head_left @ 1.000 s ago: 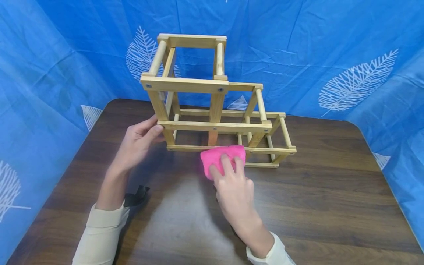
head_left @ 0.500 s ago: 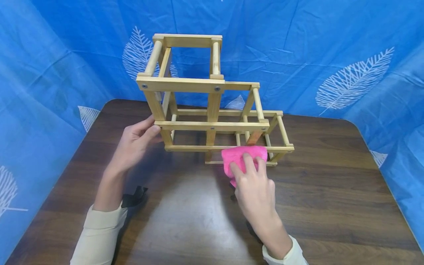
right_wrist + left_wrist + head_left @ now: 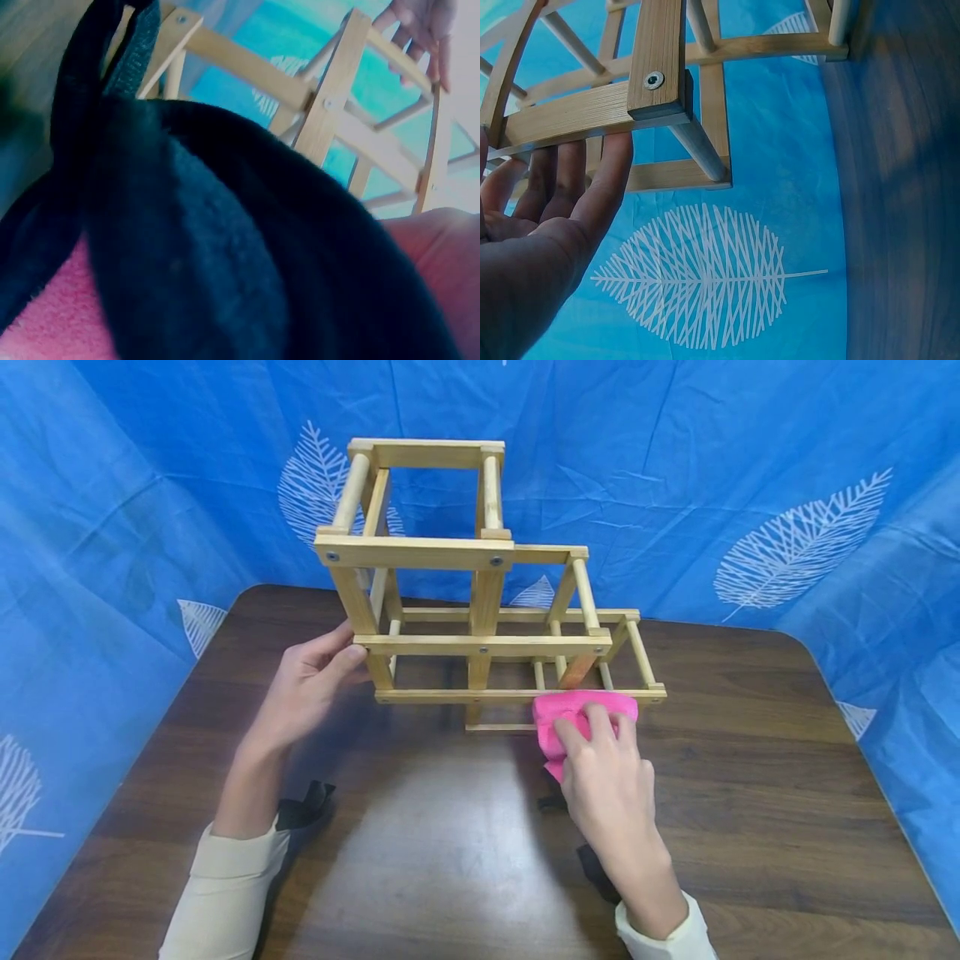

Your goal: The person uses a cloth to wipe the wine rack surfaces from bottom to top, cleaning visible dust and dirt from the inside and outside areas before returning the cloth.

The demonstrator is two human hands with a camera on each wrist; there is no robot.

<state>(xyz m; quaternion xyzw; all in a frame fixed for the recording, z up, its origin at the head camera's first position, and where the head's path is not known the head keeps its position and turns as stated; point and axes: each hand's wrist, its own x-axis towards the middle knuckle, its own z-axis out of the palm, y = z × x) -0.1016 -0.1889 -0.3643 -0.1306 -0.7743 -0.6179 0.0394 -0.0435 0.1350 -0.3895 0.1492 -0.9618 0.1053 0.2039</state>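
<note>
A stepped rack (image 3: 420,646) of pale wooden slats and round dowels stands on the table. My left hand (image 3: 303,689) grips its left side, thumb at the end of the middle front rail. In the left wrist view, the fingers (image 3: 571,176) reach along a slat's underside. A pink cloth (image 3: 585,699) is bunched under the bent fingers of my right hand (image 3: 611,777), against the lowest front rail near its right end. The cloth covers part of that rail and the base behind it. In the right wrist view, a dark strap hides most of the cloth (image 3: 64,315).
The dark wood-grain table (image 3: 750,793) has rounded far corners. Blue fabric (image 3: 637,468) with white leaf prints hangs around the back and sides, close behind the rack. Black straps (image 3: 303,806) trail from both wrists.
My right hand has slid the pink cloth rightward along the lowest front rail, from near the middle post to near the right end. My left hand keeps its hold.
</note>
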